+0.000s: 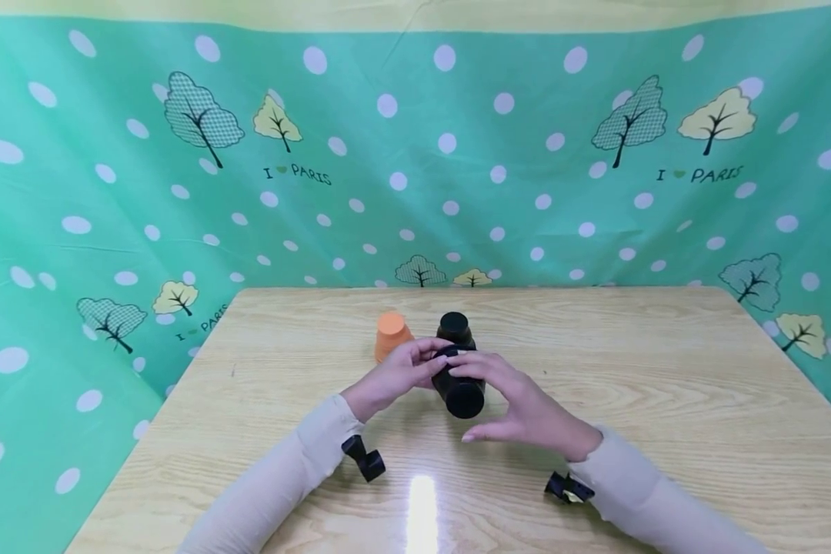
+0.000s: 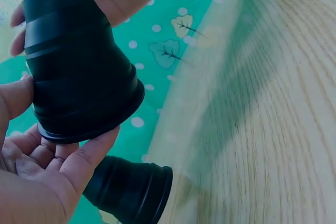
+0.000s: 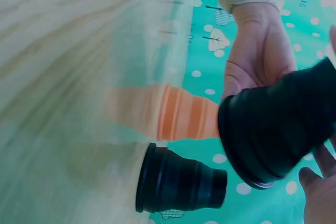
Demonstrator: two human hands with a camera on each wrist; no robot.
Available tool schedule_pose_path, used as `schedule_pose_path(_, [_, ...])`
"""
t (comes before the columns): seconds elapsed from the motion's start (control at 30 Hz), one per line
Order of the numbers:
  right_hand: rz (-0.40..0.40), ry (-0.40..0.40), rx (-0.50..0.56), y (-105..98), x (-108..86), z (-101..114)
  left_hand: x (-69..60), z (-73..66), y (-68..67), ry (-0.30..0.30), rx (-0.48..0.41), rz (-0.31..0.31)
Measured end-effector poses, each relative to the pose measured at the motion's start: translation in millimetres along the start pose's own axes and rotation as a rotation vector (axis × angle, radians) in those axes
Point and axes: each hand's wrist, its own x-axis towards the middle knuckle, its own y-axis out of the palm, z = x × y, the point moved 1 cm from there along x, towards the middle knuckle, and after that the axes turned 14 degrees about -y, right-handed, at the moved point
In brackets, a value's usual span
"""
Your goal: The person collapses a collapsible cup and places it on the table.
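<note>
Makeshift booth-like spot: dotted cloth [image 1: 360, 238] around wooden table [image 1: 665, 377]

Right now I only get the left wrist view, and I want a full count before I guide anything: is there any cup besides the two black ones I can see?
Observer: Yes, the head view shows an orange cup, narrow end up.
Operator: Which side of the standing black cup is it on?
Observer: On the person's left of it.
Operator: I can't see the thumb of the right hand. Is it on the held black cup?
Observer: No, in the head view that thumb is clear of the cup, with a gap between them.
</note>
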Motion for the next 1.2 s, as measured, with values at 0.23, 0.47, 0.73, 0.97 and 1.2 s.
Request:
schedule_pose_path(0.23, [-0.092,0.138,0.089,-21.8,2.2,-3.0,-4.5,-5.2,-2.0,0.029,0.053,-0.032])
schedule_pose_path(0.47, [-0.18,0.363,0.199,-32.8,2.8,-14.7,-10.3,-12.0,-2.2,0.073,0.133,-0.046])
schedule_pose_path(0.73, [-0.193,0.452,0.308,-28.2,6.0,-21.7,-15.0,-21.4,0.2,0.155,0.186,-0.06])
schedule_pose_path(0.97, [-0.212,0.486,0.383,-22.9,8.8,-21.0,-16.5,-27.1,2.3,0.188,0.157,-0.081])
schedule_pose_path(1.2, [-0.274,0.524,0.431,-19.2,11.7,-20.1,-16.5,-31.9,7.4,0.181,0.137,-0.118])
